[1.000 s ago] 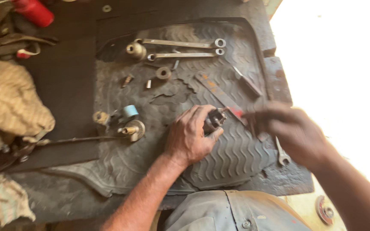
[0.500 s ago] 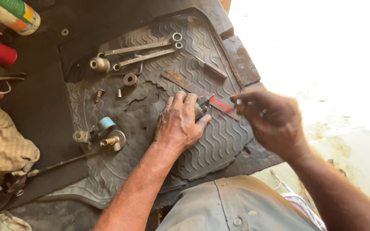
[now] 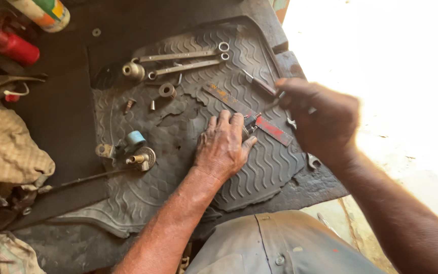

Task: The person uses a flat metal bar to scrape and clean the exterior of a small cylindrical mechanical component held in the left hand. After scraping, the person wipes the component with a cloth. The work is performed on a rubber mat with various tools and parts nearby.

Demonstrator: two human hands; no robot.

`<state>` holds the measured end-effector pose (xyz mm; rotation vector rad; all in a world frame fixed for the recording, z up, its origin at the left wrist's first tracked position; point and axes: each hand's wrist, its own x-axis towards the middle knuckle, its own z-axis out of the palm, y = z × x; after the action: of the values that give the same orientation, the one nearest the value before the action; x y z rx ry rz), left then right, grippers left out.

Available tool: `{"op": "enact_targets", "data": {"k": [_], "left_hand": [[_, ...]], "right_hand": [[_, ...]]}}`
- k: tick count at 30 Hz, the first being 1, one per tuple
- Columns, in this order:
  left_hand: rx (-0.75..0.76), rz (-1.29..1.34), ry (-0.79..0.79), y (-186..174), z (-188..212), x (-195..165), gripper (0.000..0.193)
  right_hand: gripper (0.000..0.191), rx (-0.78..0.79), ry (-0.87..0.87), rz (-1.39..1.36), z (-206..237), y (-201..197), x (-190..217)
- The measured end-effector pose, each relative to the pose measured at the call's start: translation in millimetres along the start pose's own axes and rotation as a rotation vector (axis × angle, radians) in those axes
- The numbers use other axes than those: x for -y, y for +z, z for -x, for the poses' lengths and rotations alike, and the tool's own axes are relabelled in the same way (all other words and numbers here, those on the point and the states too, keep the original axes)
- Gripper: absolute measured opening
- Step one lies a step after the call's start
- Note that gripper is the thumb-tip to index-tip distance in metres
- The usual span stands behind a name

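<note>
My left hand [image 3: 222,147] lies almost flat on the ribbed black rubber mat [image 3: 259,172], its thumb and forefinger pinching a small dark metal part [image 3: 249,127] against the mat. My right hand [image 3: 323,119], blurred, hovers just right of it. Its fingers are closed around a thin metal tool [image 3: 271,105] whose tip points toward the part. Under both hands runs a flat rusty strip with a red end [image 3: 269,129]. A dark-handled screwdriver [image 3: 259,83] lies just above it.
Two ring spanners [image 3: 186,61], a socket [image 3: 134,71], a washer [image 3: 167,90] and small bolts [image 3: 128,105] lie at the mat's top. A blue-capped valve assembly [image 3: 135,147] sits to the left. A red can [image 3: 16,48], spray can [image 3: 41,12] and cloth [image 3: 6,147] are far left.
My left hand has gone from cupping the small part to lying flatter on the mat with it. My right hand has risen slightly and stays close on the right. The view has shifted.
</note>
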<state>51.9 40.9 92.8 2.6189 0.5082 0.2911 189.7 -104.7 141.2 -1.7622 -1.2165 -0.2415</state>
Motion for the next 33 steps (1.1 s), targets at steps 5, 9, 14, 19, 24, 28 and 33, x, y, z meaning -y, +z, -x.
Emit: {"op": "enact_targets", "data": {"k": [5,9,14,19,24,28,33], "left_hand": [[-0.004,-0.004,0.027,-2,-1,1,0.05],[0.013,-0.024,0.014,-3,-4,2,0.046],[0.026,0.01,0.028,-1,-3,3,0.05],[0.0,0.004,0.038,-1,-1,7,0.043],[-0.035,0.028,0.052,0,-3,7,0.047],[-0.072,0.012,0.09,1,-2,8,0.044],[-0.057,0.039,0.086,1,-1,9,0.047]], "right_hand": [[0.019,0.072,-0.065,0.045,-2,7,-2],[0.017,0.073,-0.021,0.027,-1,10,-4],[0.019,0.047,-0.086,0.067,-1,8,-2],[0.02,0.056,-0.085,0.098,-2,11,2],[0.017,0.094,-0.079,0.068,-1,11,-1],[0.015,0.046,-0.102,0.048,-1,11,-8],[0.018,0.113,-0.131,0.148,-1,13,-8]]}}
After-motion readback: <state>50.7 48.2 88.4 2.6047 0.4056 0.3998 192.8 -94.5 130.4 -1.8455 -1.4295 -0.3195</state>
